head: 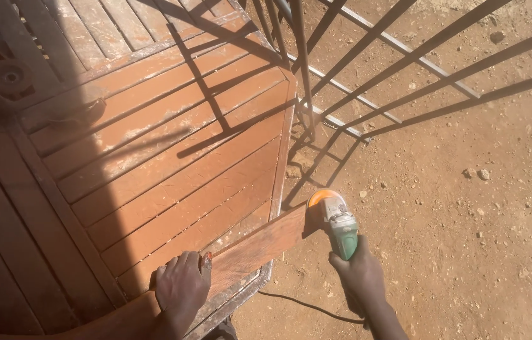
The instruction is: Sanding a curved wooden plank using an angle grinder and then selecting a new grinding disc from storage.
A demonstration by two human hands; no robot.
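- Head view: my left hand (181, 286) lies flat, fingers spread and pressed down on the near end of a reddish wooden plank (256, 247). It pinches nothing; it pins the plank by weight against the slatted wooden tabletop (171, 157).
- The plank lies slanted across the tabletop's near corner, and its far end juts out past the table's metal edge (282, 157) over the dirt ground (467, 239).
- My right hand (357, 274) is wrapped tight around the green body of an angle grinder (336, 220). Its orange-guarded head sits right at the jutting end of the plank, touching it or just short of it; I cannot tell which.
- The grinder's black cord (304, 306) trails over the ground beneath my right forearm.
- I judge that the step in hand is working the plank's free end with the disc, whether sanding or trimming.
- The next move calls for steady downward pressure from my left hand so the plank does not pivot on the table edge, a firm level hold on the grinder, and the cord kept behind the disc.
- A dark metal frame (367, 82) stands beyond the table, throwing long barred shadows.
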